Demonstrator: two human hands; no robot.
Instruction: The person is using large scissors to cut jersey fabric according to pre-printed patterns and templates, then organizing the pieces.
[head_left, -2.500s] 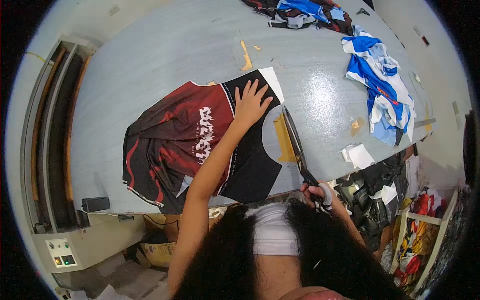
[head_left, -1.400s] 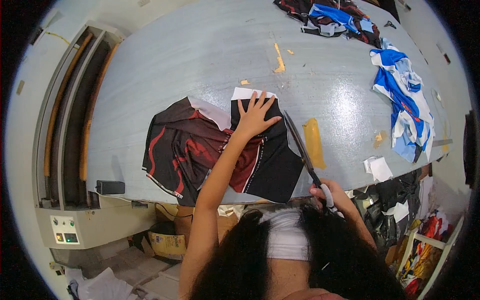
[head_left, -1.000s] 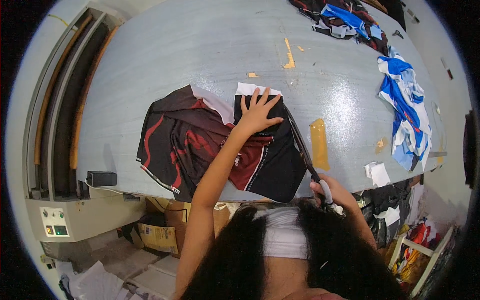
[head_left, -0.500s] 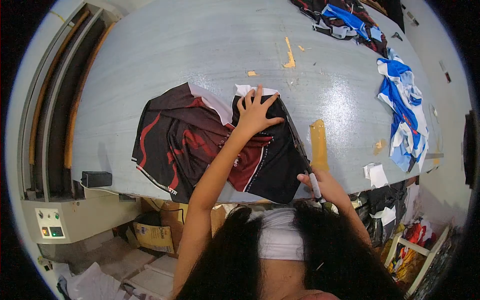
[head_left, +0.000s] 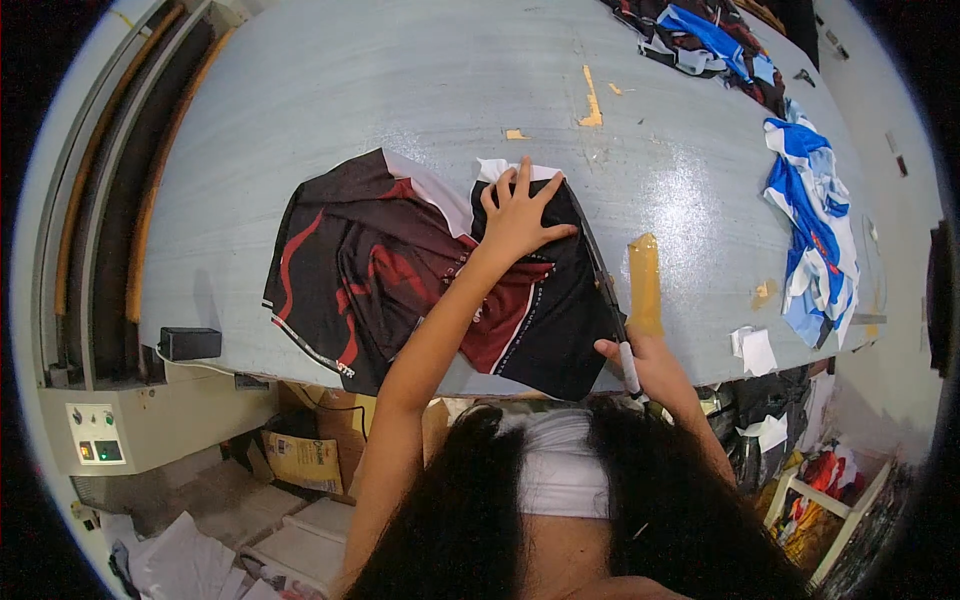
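A black and dark red piece of printed fabric (head_left: 335,250) with white edges lies on the table near me, its right part plain black. My left hand (head_left: 520,222) presses flat on that black part, fingers spread, close to the white top edge. In my right hand (head_left: 655,370), at the table's front edge, is a pair of long dark shears (head_left: 598,262) with a white-wrapped handle. Their blades lie along the right edge of the black fabric, pointing away from me. How far the blades are apart cannot be made out.
On the grey table (head_left: 300,95), brown tape (head_left: 645,285) is stuck right of the shears. White paper (head_left: 755,350), blue-and-white fabric (head_left: 805,200) and a dark fabric pile (head_left: 690,50) lie farther right. A black box (head_left: 190,344) with a cable sits left, beside a machine with rollers (head_left: 95,230).
The whole view has shifted slightly. My left hand remains spread on the black fabric, and my right hand still grips the shears along its edge.
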